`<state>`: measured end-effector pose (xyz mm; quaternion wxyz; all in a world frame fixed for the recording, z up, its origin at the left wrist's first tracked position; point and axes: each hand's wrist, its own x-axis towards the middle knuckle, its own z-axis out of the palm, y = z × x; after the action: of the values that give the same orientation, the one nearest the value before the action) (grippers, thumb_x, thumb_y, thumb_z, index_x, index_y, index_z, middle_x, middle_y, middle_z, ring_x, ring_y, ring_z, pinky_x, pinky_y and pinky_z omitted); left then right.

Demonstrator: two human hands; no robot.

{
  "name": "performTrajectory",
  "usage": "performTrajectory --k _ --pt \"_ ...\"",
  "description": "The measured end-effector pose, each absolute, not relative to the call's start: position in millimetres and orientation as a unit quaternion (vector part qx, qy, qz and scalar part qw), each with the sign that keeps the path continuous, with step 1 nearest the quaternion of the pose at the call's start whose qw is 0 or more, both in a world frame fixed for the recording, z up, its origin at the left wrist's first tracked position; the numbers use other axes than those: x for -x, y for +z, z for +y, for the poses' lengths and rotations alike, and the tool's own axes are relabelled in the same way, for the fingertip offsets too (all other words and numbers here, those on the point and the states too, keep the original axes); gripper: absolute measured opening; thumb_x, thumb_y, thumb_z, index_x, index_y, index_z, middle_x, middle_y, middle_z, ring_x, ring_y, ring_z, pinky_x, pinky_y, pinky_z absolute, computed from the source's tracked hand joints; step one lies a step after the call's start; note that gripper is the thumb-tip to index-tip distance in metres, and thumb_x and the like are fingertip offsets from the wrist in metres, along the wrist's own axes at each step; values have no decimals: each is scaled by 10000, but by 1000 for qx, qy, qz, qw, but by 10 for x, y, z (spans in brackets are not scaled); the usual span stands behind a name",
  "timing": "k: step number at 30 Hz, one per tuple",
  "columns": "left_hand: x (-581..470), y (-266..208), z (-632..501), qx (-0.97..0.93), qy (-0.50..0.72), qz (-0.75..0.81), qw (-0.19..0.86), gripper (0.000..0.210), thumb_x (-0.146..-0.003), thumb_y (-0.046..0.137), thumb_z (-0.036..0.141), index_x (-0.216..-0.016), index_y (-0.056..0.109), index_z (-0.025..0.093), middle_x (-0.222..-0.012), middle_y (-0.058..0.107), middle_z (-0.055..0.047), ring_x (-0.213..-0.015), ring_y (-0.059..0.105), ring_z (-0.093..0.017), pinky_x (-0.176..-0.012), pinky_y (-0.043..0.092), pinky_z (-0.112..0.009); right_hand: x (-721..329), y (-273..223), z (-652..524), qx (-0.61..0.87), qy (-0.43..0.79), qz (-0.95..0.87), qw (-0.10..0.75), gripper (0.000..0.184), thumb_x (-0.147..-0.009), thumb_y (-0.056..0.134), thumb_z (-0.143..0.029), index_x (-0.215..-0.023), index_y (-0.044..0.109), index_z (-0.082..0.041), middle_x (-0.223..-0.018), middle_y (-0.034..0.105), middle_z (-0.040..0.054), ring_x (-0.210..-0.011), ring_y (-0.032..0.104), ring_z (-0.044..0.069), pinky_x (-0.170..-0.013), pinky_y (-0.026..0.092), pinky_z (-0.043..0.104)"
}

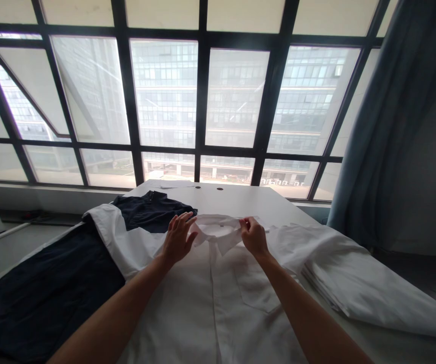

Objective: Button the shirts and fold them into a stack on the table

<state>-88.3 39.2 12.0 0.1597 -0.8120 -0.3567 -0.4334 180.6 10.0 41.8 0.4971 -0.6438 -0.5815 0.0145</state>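
A white button-up shirt [195,303] lies front side up on the white table, its collar [218,221] away from me and its sleeves spread to both sides. At the left end of the collar rests my left hand [179,237], fingers stretched out and apart. My right hand [253,235] pinches the collar's right end between thumb and fingers. A chest pocket [257,290] shows below my right hand. One collar point hangs down beside the button placket.
Dark navy garments [51,288] lie at the left, one partly under the white sleeve; a dark folded shirt [151,210] is farther back. Folded white cloth [369,288] lies at the right. The table [236,199] reaches toward large windows; a grey curtain [388,126] hangs at right.
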Motion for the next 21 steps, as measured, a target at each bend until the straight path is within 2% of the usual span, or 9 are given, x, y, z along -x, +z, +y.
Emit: performTrajectory --k 3,5,8,10,12,15,18,21 --pt "1019 18 549 794 -416 -429 113 487 -985 433 422 -1398 452 165 -1329 597 -162 -1248 531 -286 -1112 279 -540 -1811 413 108 637 46 -563 524 282 -869 471 -438 -823 621 -204 -709 679 78 -659 602 228 -641 405 313" --pt "1059 -42 611 796 -383 -461 83 454 -975 451 442 -1336 529 177 -1147 699 -123 -1094 623 -276 -1087 306 -542 -1812 394 130 618 89 -551 554 281 -851 495 -456 -805 608 -203 -663 669 69 -616 595 218 -616 419 313" --pt "1064 -66 630 804 -359 -466 84 333 -951 498 406 -1149 670 200 -937 724 -78 -925 654 -253 -986 408 -467 -1841 344 191 562 224 -523 601 306 -817 556 -506 -830 587 -202 -618 656 41 -499 550 172 -535 436 298" --pt "1055 -46 611 801 -366 -461 106 276 -924 544 363 -1095 696 207 -925 706 -80 -911 640 -258 -908 444 -435 -1897 299 235 529 313 -496 614 325 -777 622 -513 -854 581 -199 -680 683 45 -479 553 149 -518 465 292" --pt "1048 -17 587 794 -376 -462 125 218 -906 572 328 -1036 704 214 -919 690 -82 -914 627 -265 -869 450 -429 -1985 245 267 527 348 -483 606 315 -770 644 -472 -910 593 -194 -835 721 73 -548 622 159 -569 516 312" --pt "1050 9 571 778 -391 -468 149 157 -912 562 307 -873 673 203 -891 671 -88 -894 617 -272 -838 448 -431 -2160 141 280 594 259 -540 537 279 -823 568 -324 -1059 618 -183 -1100 710 119 -867 703 224 -795 545 373" --pt "1060 -1 589 762 -424 -464 154 173 -944 503 309 -847 594 199 -952 678 -100 -928 622 -271 -889 437 -437 -2325 12 266 683 71 -628 366 387 -822 529 -178 -1196 623 -147 -1307 623 152 -1236 559 236 -1054 403 367" --pt "1071 -27 617 747 -449 -476 116 198 -980 433 345 -895 546 206 -836 686 -70 -849 648 -252 -878 457 -403 -2424 -97 255 731 5 -635 250 438 -825 565 -189 -1258 615 -149 -1366 577 169 -1310 486 265 -1107 316 415"
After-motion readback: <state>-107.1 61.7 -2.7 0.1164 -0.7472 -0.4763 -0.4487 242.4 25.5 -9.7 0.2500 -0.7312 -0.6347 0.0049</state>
